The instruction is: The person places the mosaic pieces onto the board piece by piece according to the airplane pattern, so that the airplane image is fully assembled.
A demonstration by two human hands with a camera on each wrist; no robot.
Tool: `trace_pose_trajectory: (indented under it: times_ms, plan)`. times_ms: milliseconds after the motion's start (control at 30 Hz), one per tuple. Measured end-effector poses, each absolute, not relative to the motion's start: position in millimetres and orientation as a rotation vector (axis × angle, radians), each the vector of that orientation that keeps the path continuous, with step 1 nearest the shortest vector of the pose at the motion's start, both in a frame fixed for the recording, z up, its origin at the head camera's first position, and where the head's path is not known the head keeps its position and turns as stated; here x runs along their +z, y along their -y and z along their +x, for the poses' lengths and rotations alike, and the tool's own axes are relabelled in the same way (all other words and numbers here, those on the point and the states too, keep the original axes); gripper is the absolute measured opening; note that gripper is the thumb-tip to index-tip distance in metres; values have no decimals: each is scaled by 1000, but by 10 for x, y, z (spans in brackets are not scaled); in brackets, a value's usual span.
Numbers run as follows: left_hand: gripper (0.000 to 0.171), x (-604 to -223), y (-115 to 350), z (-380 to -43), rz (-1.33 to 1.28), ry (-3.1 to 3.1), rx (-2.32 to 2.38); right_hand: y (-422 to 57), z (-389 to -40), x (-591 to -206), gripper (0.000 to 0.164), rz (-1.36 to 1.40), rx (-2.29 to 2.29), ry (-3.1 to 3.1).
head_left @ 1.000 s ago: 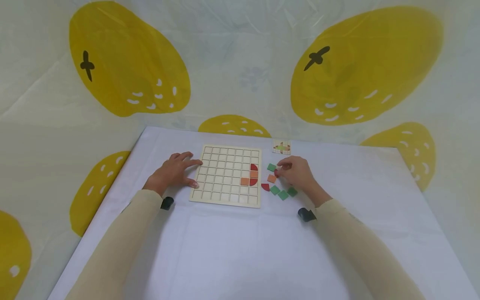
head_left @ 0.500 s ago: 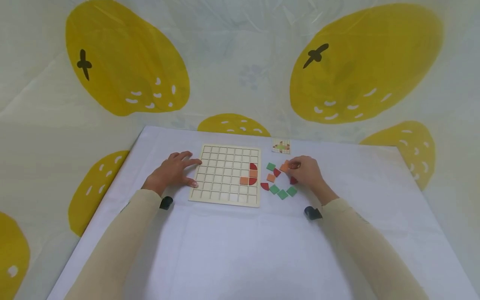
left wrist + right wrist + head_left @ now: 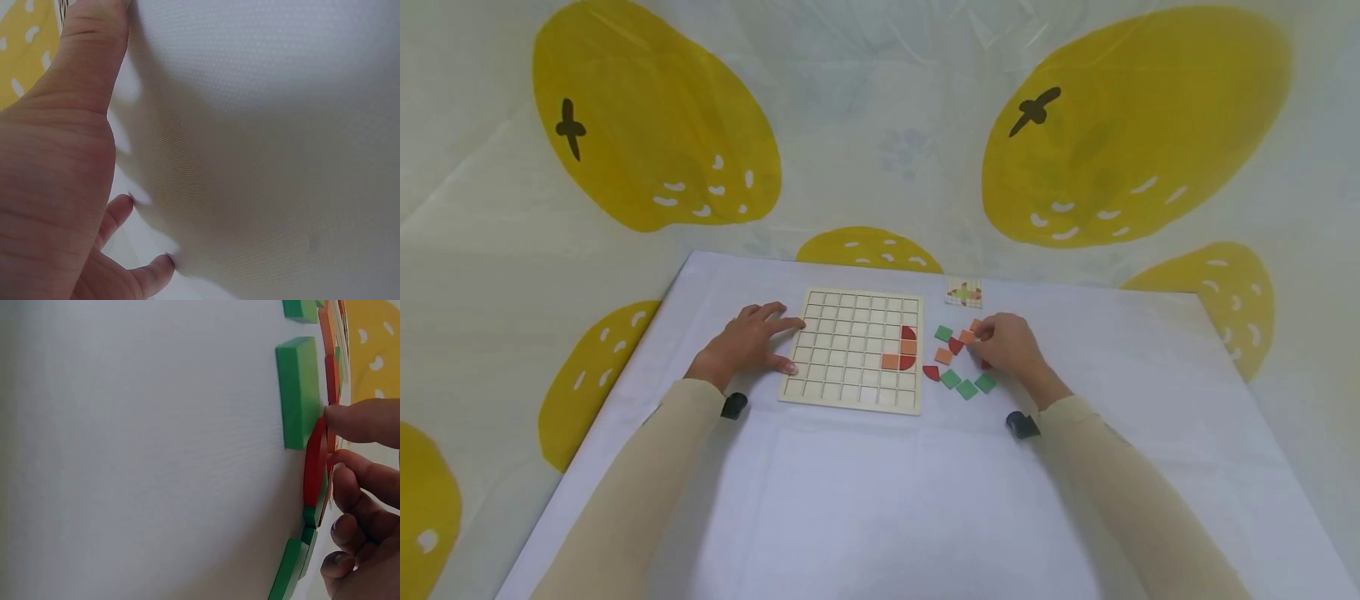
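Note:
My left hand (image 3: 741, 343) spreads its thumb and forefinger along the left edge of a pale wooden grid board (image 3: 835, 346). Red quarter-round tiles (image 3: 907, 363) and orange square tiles (image 3: 890, 362) sit in cells at its right side. Right of the board, my right hand (image 3: 1009, 343) pinches an orange square tile (image 3: 967, 337) between thumb and forefinger. Another orange tile (image 3: 976, 325) lies just behind it. A red quarter-round tile (image 3: 956, 346) is close to the fingertips. In the right wrist view, a red tile (image 3: 315, 465) and a green tile (image 3: 299, 394) stand near the fingers.
Green square tiles (image 3: 966, 389), a red quarter-round (image 3: 932, 373) and an orange square (image 3: 943, 357) lie loose beside the board. A small pattern card (image 3: 964, 292) is at the table's back edge. Behind the white table (image 3: 865, 500) hangs a sheet printed with yellow fruit.
My right hand has left the red quarter-round and moved right to the orange tiles, where a second orange tile now shows apart. My left hand stays at the board's edge.

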State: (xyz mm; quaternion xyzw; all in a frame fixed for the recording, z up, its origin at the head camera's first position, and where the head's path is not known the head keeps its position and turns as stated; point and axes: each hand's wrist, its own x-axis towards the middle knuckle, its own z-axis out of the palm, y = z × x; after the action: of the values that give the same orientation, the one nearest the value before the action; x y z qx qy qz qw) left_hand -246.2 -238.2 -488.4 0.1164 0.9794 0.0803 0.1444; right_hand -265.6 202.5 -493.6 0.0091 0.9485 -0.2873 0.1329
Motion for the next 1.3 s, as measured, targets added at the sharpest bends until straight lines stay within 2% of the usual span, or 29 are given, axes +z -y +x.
trace_pose_trajectory:
  times_ms: [833,1300]
  plan:
    - [87,-4825,2383,-2430,368,-2822,221,-2026,-2654,-4931,35,-37,-870,-2688]
    - [88,-4852,2389,-2446,352,-2813,234,-1845,-2548,-4880,36,-129,-881,-2678]
